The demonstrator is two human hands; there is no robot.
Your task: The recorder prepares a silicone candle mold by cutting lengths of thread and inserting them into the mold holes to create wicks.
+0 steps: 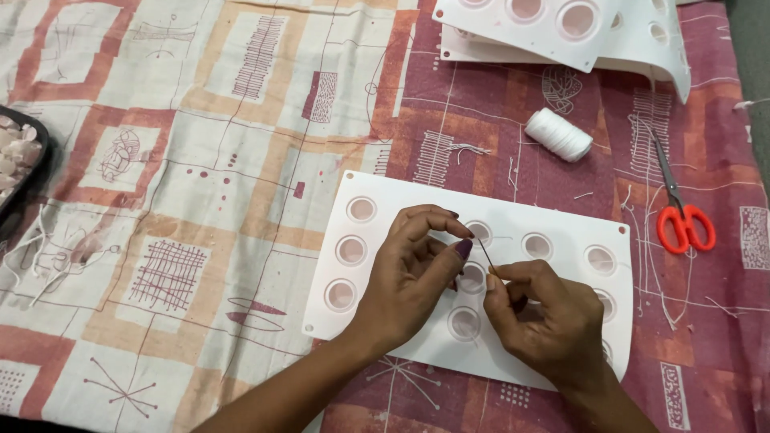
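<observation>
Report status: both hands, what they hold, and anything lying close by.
Left hand and right hand pinch a thin needle between fingertips, above the white tray with round holes. Thread spool and red scissors lie apart, right of the hands.

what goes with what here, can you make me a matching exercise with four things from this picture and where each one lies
Things:
1. spool of white thread
2. red-handled scissors
3. white tray with round wells
4. needle

Places:
A. at the right edge of the cloth
B. pinched between the fingers of the left hand and right hand
C. flat on the cloth under both hands
D. on the cloth just below the stacked white trays

Pairs: 1-D, 2-A, 3-C, 4-B
</observation>
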